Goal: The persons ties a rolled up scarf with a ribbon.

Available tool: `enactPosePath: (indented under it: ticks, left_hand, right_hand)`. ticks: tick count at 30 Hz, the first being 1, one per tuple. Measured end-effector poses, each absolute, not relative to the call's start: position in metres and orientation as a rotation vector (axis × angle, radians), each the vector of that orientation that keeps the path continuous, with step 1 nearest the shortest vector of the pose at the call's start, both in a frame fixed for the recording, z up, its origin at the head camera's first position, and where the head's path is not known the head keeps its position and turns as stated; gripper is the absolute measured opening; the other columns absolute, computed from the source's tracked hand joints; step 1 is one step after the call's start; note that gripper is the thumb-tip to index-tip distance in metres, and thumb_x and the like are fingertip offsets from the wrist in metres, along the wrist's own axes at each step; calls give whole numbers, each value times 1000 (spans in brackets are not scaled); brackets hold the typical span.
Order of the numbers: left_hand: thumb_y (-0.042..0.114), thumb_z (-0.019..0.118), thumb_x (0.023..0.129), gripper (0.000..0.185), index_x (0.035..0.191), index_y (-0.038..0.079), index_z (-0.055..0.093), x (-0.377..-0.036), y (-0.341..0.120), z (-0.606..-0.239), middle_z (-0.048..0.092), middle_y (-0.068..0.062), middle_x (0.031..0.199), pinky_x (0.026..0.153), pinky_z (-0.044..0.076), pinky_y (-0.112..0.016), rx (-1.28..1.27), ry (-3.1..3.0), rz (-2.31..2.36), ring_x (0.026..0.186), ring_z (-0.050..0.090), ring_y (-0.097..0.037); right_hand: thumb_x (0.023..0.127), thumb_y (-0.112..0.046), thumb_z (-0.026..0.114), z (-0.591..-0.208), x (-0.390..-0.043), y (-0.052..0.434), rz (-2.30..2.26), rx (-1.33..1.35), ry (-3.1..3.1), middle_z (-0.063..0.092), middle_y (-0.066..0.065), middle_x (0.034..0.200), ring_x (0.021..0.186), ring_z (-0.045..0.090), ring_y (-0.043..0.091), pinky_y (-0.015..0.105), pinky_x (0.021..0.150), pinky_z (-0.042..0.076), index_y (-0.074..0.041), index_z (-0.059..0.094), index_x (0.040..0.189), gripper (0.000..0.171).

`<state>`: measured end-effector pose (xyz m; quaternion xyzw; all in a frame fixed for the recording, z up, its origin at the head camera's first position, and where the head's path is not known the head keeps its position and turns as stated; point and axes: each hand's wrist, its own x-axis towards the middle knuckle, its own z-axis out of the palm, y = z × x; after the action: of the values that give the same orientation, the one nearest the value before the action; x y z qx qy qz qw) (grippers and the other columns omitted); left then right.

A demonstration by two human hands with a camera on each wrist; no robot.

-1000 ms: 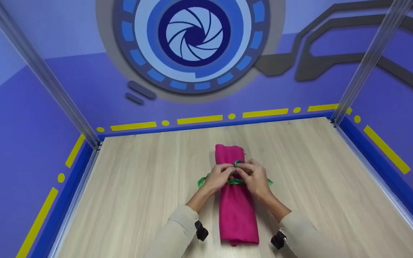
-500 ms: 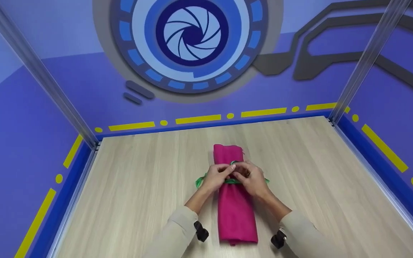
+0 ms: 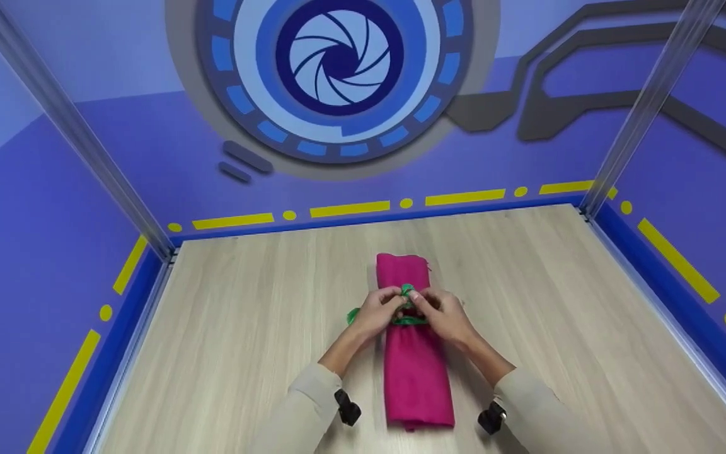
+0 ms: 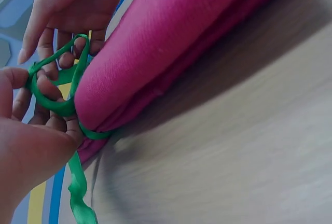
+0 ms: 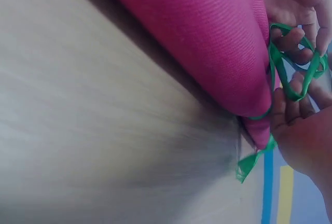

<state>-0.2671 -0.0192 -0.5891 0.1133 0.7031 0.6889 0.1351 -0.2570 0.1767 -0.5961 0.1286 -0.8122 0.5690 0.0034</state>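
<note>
The left hand (image 3: 377, 312) and right hand (image 3: 443, 315) meet over the middle of the rolled pink cloth (image 3: 414, 372), each pinching a loop of the green ribbon (image 3: 408, 292) tied round it; the cloth lies lengthwise on the table (image 3: 243, 315), centre. The knot itself is hidden by fingers (image 4: 52, 86); one ribbon tail (image 5: 249, 164) trails right.

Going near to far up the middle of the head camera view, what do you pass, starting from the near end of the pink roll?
Near end of the pink cloth roll → green ribbon pinched between both hands → far end of the roll → bare wooden tabletop → blue wall with yellow dashes.
</note>
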Motion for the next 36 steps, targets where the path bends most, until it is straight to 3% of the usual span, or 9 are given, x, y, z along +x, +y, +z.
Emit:
enactPosePath:
  ticks: [3, 7, 12, 15, 20, 28, 36]
  left_hand:
    - [17, 58, 109, 22, 110, 0, 72, -267, -19, -589, 67, -3, 96, 80, 50, -30, 390, 2057, 1967, 86, 59, -21]
    - [23, 60, 110, 28, 108, -1, 73, -267, -18, -589, 68, -6, 94, 78, 51, -28, 360, 2100, 1971, 79, 61, -16]
    - [25, 62, 109, 25, 107, 4, 75, -268, -17, -592, 72, -5, 96, 79, 53, -26, 279, 2155, 1993, 83, 66, -13]
    - [25, 64, 108, 23, 107, 5, 75, -269, -17, -593, 73, -2, 99, 82, 52, -25, 256, 2199, 1992, 90, 65, -12]
    - [22, 62, 108, 22, 107, 3, 72, -269, -19, -594, 73, -3, 98, 82, 51, -25, 244, 2247, 1981, 92, 64, -12]
    - [21, 63, 108, 24, 104, -2, 70, -266, -20, -595, 70, -6, 95, 78, 49, -27, 217, 2268, 1987, 86, 59, -14]
    - [15, 61, 109, 21, 112, -3, 70, -266, -21, -593, 73, -7, 100, 81, 58, -29, 163, 2174, 2034, 88, 64, -12]
  right_hand:
    - [111, -36, 57, -595, -258, 174, 1791, 435, -2531, 65, 10, 81, 74, 55, 17, 27, 68, 45, -7, 73, 97, 36]
    - [110, -21, 60, -593, -257, 170, 1785, 405, -2458, 62, 12, 75, 67, 53, 15, 25, 63, 42, -4, 71, 96, 24]
    - [108, -5, 59, -592, -257, 166, 1821, 296, -2367, 63, 25, 76, 68, 58, 30, 24, 61, 42, 5, 68, 108, 13]
    - [111, -7, 54, -592, -257, 167, 1827, 246, -2365, 66, 23, 81, 76, 61, 33, 27, 68, 45, 5, 63, 116, 16]
    - [114, -17, 49, -594, -255, 171, 1783, 243, -2417, 69, 8, 92, 88, 60, 22, 34, 83, 45, -6, 59, 119, 16]
    - [116, -30, 45, -597, -253, 177, 1787, 332, -2388, 68, 10, 100, 93, 68, 23, 33, 82, 51, -10, 52, 119, 21]
    - [115, -26, 49, -600, -251, 182, 1520, 555, -2410, 60, -1, 92, 84, 57, 14, 30, 75, 45, -9, 62, 107, 23]
